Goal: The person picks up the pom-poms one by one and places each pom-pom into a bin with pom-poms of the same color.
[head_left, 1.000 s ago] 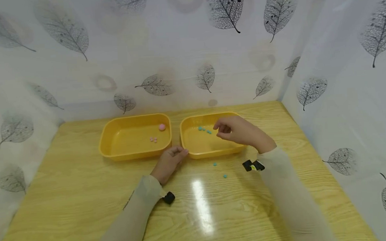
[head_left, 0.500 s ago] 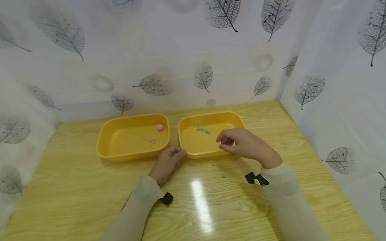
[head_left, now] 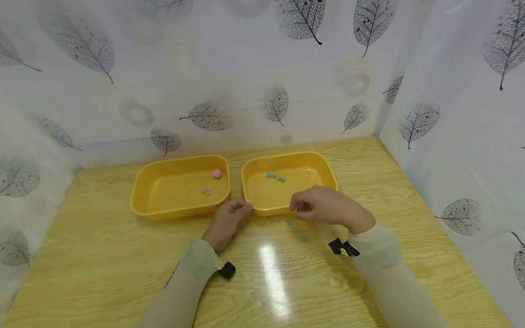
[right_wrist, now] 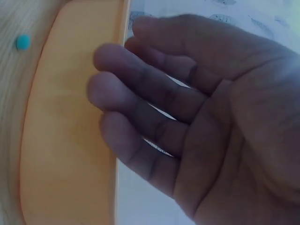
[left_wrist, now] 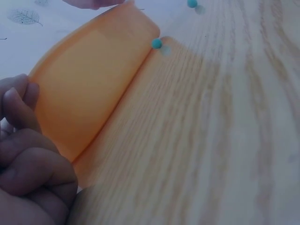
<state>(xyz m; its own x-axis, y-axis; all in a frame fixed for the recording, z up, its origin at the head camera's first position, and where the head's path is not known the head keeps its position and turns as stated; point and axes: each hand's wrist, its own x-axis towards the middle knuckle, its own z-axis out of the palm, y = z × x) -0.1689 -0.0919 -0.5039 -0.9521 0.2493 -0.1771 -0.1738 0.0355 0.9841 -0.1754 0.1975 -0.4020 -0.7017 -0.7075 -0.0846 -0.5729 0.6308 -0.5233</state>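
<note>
My left hand (head_left: 227, 223) pinches the near left corner of the right yellow tray (head_left: 264, 212) at its rim. In the left wrist view, its fingers (left_wrist: 21, 105) are bent against the tray's orange-looking edge. My right hand (head_left: 330, 207) is over the tray's near right rim, its fingers loosely bent. The right wrist view shows nothing between its thumb and fingers (right_wrist: 119, 133). Two small teal beads lie on the table in front of this tray: a nearer-to-tray bead (head_left: 289, 223) and a farther one (head_left: 304, 239). Several teal beads (head_left: 269, 174) lie inside the tray.
To the left stands another yellow tray (head_left: 159, 216), a narrow gap away. It contains a larger pink ball (head_left: 217, 174) and several small pink beads (head_left: 208, 191). A leaf-printed white sheet (head_left: 241, 77) borders the wooden table (head_left: 117, 268) behind and at both sides.
My right hand has come out from above the tray's inside, moving toward me to its near rim. The left hand keeps its place at the tray corner.
</note>
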